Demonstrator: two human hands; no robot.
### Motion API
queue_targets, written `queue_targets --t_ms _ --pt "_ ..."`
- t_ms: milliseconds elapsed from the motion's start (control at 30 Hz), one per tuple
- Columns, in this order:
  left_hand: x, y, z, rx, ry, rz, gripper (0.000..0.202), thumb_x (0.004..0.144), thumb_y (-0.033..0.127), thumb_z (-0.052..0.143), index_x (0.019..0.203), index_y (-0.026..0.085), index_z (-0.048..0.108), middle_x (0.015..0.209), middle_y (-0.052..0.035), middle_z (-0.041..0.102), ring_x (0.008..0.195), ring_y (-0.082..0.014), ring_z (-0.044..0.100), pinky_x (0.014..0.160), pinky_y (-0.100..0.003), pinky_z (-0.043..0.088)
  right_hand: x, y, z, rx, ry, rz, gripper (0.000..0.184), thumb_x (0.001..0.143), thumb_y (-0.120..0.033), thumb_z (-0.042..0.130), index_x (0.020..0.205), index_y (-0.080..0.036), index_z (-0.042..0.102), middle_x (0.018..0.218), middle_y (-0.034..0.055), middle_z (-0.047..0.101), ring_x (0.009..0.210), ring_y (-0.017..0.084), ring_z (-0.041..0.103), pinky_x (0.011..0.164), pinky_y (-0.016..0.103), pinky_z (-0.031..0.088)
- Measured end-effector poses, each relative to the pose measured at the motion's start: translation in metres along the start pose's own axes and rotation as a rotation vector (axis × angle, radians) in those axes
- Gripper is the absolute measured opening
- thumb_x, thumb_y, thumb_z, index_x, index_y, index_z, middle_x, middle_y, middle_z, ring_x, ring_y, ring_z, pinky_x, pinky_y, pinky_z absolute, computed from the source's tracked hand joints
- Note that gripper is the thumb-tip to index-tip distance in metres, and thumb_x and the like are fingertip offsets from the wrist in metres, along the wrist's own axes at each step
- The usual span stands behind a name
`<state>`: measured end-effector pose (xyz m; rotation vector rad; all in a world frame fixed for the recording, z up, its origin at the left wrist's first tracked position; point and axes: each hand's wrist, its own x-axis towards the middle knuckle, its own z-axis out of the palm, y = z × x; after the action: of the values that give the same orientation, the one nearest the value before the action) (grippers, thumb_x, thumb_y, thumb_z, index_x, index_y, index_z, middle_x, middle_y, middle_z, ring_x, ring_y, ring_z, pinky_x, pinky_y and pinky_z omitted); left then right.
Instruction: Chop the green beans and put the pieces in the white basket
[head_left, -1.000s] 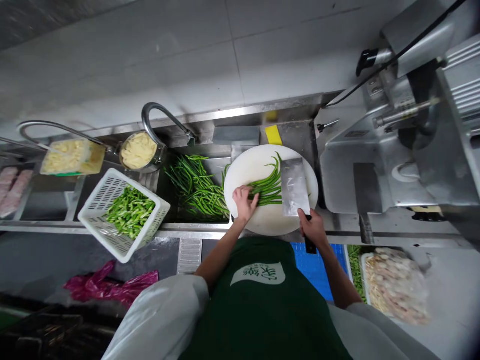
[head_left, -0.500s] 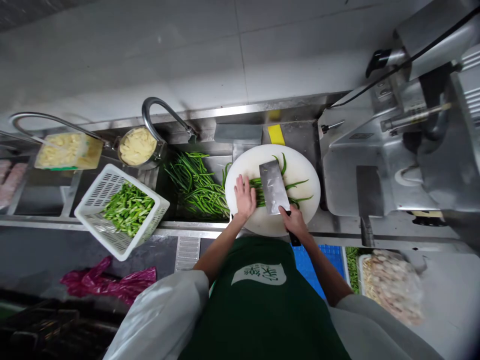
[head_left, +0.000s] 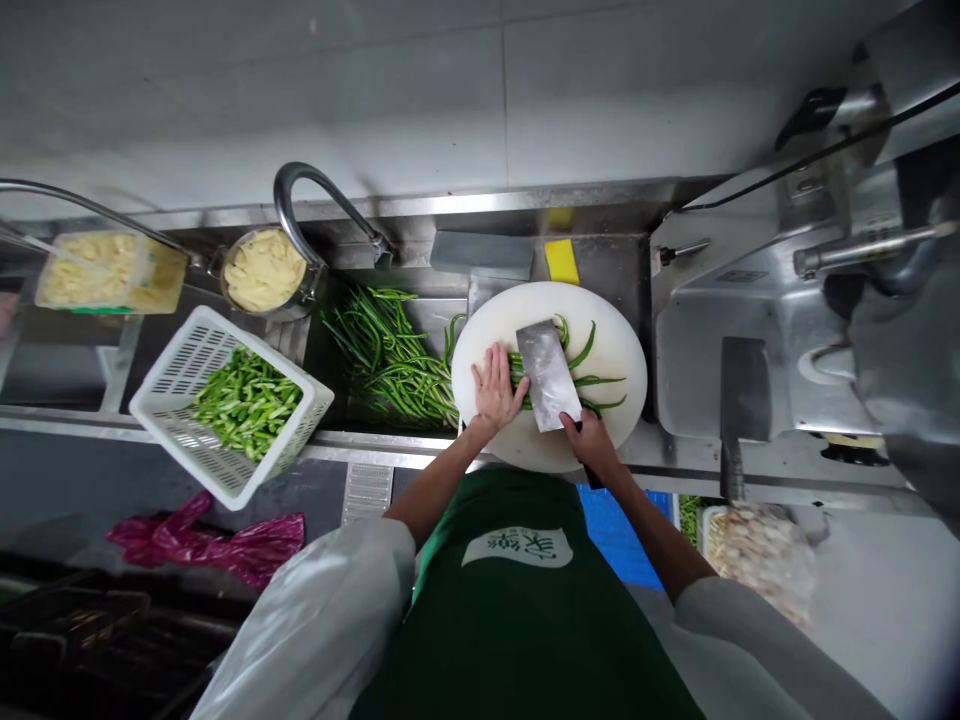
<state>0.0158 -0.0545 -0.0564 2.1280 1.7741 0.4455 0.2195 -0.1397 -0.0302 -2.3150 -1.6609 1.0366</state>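
Note:
My right hand [head_left: 591, 442] grips the black handle of a cleaver [head_left: 550, 375], whose broad steel blade lies at a slant over a bunch of long green peppers [head_left: 596, 380]. My left hand [head_left: 496, 390] rests flat on the bunch, left of the blade, fingers stretched out. Pepper tips fan out to the right of the blade; part of the bunch is hidden under hand and blade. Beneath them is a round white cutting board [head_left: 540, 452]. More long green peppers [head_left: 397, 360] fill the sink on the left.
A white basket [head_left: 217, 480] of cut green pieces stands at left. Behind it are a pot of pale slices [head_left: 264, 270] and a plastic tub [head_left: 112, 270]. A faucet [head_left: 322, 185] arches over the sink. A yellow sponge [head_left: 562, 261] and a second cleaver [head_left: 745, 390] lie nearby.
The view has shifted slightly. My left thumb has spread outward towards the blade, which still lies over the peppers. The cleaver stays in my right hand.

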Motion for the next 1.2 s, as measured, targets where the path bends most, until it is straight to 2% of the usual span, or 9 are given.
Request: queue_targets --t_ms 233,500,633,767,900,1033,1200 --pt "-0.004 -0.01 -0.004 0.018 0.005 -0.05 0.087 0.102 0.058 0.038 0.164 0.002 0.014 0.169 -0.0256 0.015 0.16 -0.033 0.009 0.128 -0.06 0.005 0.003 0.002 0.001 0.097 0.006 -0.001 0.039 0.095 -0.053 0.048 0.091 -0.017 0.063 0.08 0.0126 0.07 0.082 0.027 0.066 0.072 0.032 0.044" --pt "-0.013 0.002 -0.002 -0.028 -0.008 -0.078 0.079 0.105 0.053 0.032 0.165 0.007 0.01 0.17 -0.0213 0.017 0.16 -0.0312 0.013 0.128 -0.061 0.004 -0.005 0.006 -0.006 0.196 0.081 0.012 0.041 0.09 -0.061 0.048 0.079 -0.023 0.057 0.069 0.009 0.066 0.075 0.025 0.063 0.071 0.033 0.046" --pt "-0.014 -0.002 -0.01 -0.136 0.025 -0.131 0.073 0.107 0.047 0.025 0.166 0.011 0.004 0.172 -0.0179 0.012 0.161 -0.0271 0.007 0.129 -0.056 0.006 -0.017 0.009 -0.013 0.243 0.121 0.058 0.048 0.092 -0.068 0.045 0.081 -0.023 0.057 0.063 0.007 0.062 0.071 0.025 0.062 0.066 0.033 0.045" --pt "-0.013 -0.006 -0.014 -0.163 0.081 -0.099 0.071 0.107 0.043 0.021 0.166 0.01 0.002 0.173 -0.0168 0.005 0.161 -0.0237 0.001 0.13 -0.053 0.007 -0.014 -0.001 -0.005 0.211 0.072 0.022 0.045 0.095 -0.062 0.046 0.089 -0.021 0.063 0.073 0.0103 0.068 0.08 0.028 0.066 0.073 0.034 0.047" --pt "-0.009 0.0 -0.006 -0.06 -0.004 0.006 0.078 0.104 0.052 0.032 0.165 0.006 0.015 0.172 -0.0197 0.011 0.161 -0.0294 0.006 0.129 -0.056 0.003 -0.005 -0.008 0.007 0.101 0.049 0.014 0.039 0.097 -0.051 0.049 0.095 -0.016 0.066 0.091 0.0181 0.072 0.094 0.031 0.067 0.082 0.036 0.047" --pt "-0.005 0.003 0.003 -0.03 -0.027 0.024 0.083 0.102 0.057 0.039 0.163 0.004 0.02 0.171 -0.0214 0.013 0.16 -0.0319 0.008 0.129 -0.057 0.004 -0.005 -0.005 0.009 0.045 0.009 0.039 0.042 0.099 -0.049 0.048 0.098 -0.012 0.068 0.093 0.021 0.072 0.093 0.031 0.067 0.079 0.036 0.046" --pt "-0.005 0.0 0.004 -0.045 -0.012 0.033 0.085 0.102 0.059 0.039 0.164 0.005 0.019 0.171 -0.0202 0.012 0.161 -0.0303 0.008 0.13 -0.055 0.004 -0.008 -0.001 0.007 0.001 -0.024 0.029 0.04 0.099 -0.049 0.05 0.096 -0.013 0.068 0.093 0.0188 0.072 0.09 0.029 0.067 0.076 0.033 0.044"
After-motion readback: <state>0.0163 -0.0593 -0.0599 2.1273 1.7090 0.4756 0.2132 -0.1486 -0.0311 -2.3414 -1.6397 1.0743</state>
